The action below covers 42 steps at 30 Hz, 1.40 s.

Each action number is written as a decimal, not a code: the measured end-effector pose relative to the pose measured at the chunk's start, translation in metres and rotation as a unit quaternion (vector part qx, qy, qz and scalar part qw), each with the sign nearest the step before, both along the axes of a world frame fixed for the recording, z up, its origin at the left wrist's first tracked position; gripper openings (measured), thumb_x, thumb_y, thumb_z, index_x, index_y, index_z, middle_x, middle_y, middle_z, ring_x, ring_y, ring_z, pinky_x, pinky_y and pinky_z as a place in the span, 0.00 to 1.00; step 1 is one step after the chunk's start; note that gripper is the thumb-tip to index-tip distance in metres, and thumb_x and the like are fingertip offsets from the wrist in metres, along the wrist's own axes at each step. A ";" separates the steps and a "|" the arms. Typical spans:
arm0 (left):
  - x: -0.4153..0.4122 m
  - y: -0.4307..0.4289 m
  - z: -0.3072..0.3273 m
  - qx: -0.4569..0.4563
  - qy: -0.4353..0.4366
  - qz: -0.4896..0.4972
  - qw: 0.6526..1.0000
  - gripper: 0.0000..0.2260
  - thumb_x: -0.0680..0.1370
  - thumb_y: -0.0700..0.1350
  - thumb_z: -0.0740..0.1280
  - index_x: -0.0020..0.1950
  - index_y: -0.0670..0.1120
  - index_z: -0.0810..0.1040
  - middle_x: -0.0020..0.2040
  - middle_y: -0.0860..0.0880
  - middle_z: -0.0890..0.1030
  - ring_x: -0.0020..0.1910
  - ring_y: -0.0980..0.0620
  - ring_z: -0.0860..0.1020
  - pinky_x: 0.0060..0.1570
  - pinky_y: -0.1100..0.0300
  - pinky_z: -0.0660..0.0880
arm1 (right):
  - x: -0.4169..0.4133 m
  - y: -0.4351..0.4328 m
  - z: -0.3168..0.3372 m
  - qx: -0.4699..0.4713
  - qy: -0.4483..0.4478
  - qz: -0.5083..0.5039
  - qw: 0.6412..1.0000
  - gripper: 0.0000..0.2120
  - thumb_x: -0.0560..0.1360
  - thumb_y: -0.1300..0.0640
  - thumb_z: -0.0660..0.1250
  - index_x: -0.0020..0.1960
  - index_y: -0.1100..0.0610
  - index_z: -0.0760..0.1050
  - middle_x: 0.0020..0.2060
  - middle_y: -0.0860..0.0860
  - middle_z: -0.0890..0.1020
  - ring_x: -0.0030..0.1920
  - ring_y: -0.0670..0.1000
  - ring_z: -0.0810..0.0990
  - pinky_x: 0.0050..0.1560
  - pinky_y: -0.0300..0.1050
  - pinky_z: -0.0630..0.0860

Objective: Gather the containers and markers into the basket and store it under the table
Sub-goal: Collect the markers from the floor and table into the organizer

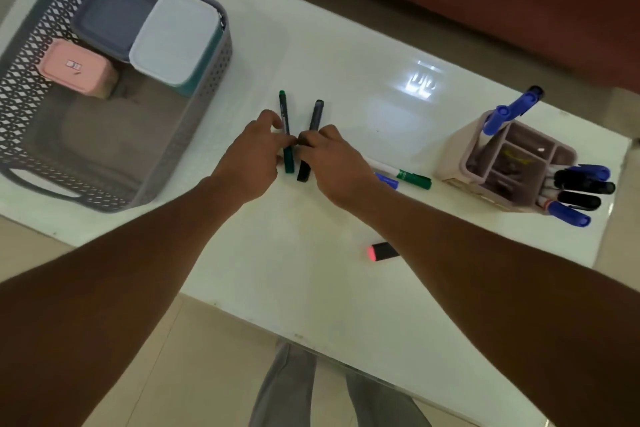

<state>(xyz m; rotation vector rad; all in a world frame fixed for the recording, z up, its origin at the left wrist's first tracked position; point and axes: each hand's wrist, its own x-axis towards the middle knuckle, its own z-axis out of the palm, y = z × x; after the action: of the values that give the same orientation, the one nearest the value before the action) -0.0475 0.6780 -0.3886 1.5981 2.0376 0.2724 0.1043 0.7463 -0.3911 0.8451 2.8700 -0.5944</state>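
Observation:
A grey lattice basket [211,87] stands at the table's far left with three containers in it: a grey one [110,14], a white-lidded teal one [173,36] and a small pink one [74,68]. At the table's middle my left hand [247,161] pinches a green marker [285,125] and my right hand [334,166] pinches a black marker [313,121]; the two lie side by side on the table. Loose on the table are a green-capped white marker [412,178], a blue cap [389,181] peeking from behind my right hand, and a short black-and-pink highlighter [381,251].
A beige pen holder [460,163] stands at the right with several blue and black markers [581,189] sticking out of it. The white table [311,270] has its near edge just above my legs. A brown sofa runs along the far side.

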 end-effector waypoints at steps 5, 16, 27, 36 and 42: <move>-0.012 -0.002 -0.001 0.027 0.007 -0.021 0.999 0.06 0.78 0.39 0.65 0.55 0.42 0.76 0.51 0.47 0.71 0.42 0.47 0.74 0.45 0.53 0.76 | 0.005 0.007 0.002 -0.007 0.045 0.038 0.998 0.16 0.76 0.69 0.62 0.62 0.58 0.75 0.61 0.53 0.76 0.59 0.58 0.71 0.52 0.48 0.76; 0.097 0.021 0.096 0.284 -0.197 0.123 0.930 0.06 0.80 0.43 0.64 0.55 0.44 0.77 0.47 0.51 0.82 0.41 0.52 0.81 0.42 0.56 0.79 | 0.064 0.011 0.105 -0.123 0.371 -0.317 0.864 0.12 0.79 0.64 0.64 0.62 0.59 0.76 0.53 0.49 0.83 0.55 0.46 0.80 0.56 0.43 0.78; 0.215 0.087 0.109 0.279 -0.291 0.076 0.912 0.09 0.76 0.38 0.68 0.55 0.45 0.81 0.44 0.59 0.82 0.44 0.62 0.81 0.48 0.70 0.77 | 0.189 0.048 0.139 -0.040 0.226 -0.462 0.857 0.08 0.78 0.59 0.66 0.57 0.56 0.77 0.44 0.43 0.80 0.43 0.44 0.79 0.42 0.20 0.71; 0.220 0.079 0.069 0.218 -0.256 0.086 0.938 0.09 0.76 0.37 0.66 0.53 0.46 0.81 0.42 0.59 0.82 0.43 0.62 0.81 0.47 0.65 0.79 | 0.186 0.045 0.108 -0.080 0.166 -0.450 0.874 0.08 0.79 0.59 0.64 0.58 0.57 0.76 0.44 0.53 0.84 0.43 0.51 0.81 0.47 0.26 0.70; 0.225 0.073 0.057 0.174 -0.239 0.092 0.951 0.12 0.76 0.37 0.65 0.59 0.44 0.79 0.47 0.54 0.82 0.45 0.57 0.80 0.44 0.61 0.79 | 0.191 0.038 0.096 -0.093 0.115 -0.439 0.886 0.09 0.79 0.65 0.59 0.55 0.59 0.76 0.43 0.54 0.82 0.42 0.53 0.80 0.47 0.46 0.78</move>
<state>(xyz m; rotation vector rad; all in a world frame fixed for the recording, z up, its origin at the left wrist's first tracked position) 0.1779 0.7513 -0.3312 1.3552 1.8150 1.0324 0.2956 0.7842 -0.2949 2.1622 2.3925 -1.0698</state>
